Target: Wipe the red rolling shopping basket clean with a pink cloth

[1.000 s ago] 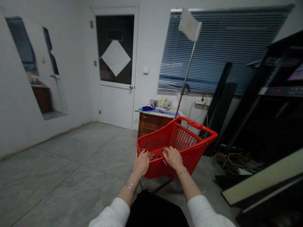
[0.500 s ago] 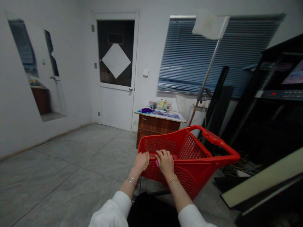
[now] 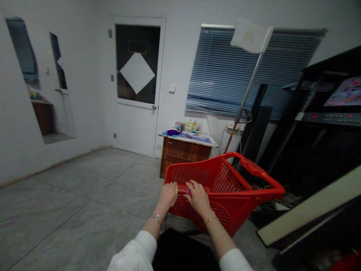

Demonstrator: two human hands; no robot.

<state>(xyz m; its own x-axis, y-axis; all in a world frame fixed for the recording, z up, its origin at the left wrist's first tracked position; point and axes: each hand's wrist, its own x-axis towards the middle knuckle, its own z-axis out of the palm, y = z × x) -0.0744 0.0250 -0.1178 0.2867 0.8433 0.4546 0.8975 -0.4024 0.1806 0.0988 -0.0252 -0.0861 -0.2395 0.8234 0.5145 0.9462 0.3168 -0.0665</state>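
Note:
A red plastic shopping cart [image 3: 239,203] with perforated sides stands in front of me, its handle to the right. My left hand [image 3: 168,195] is closed over the near left corner of the cart's rim, fingers curled inward. Beside it, my right hand [image 3: 197,195] presses a small pink cloth [image 3: 189,188] against the same rim. Most of the cloth is hidden under the fingers, which are bent around it.
Behind the cart is a brown wooden cabinet [image 3: 183,149] with a purple cloth [image 3: 172,132] and small bottles on top. Dark panels and a pale board [image 3: 310,205] lean at the right. A white door [image 3: 135,130] and a wall mirror [image 3: 60,116] are at the left.
My right hand has shifted slightly on the rim, and more of the pink cloth shows between its fingers. My left hand keeps its hold on the cart. The view has turned slightly.

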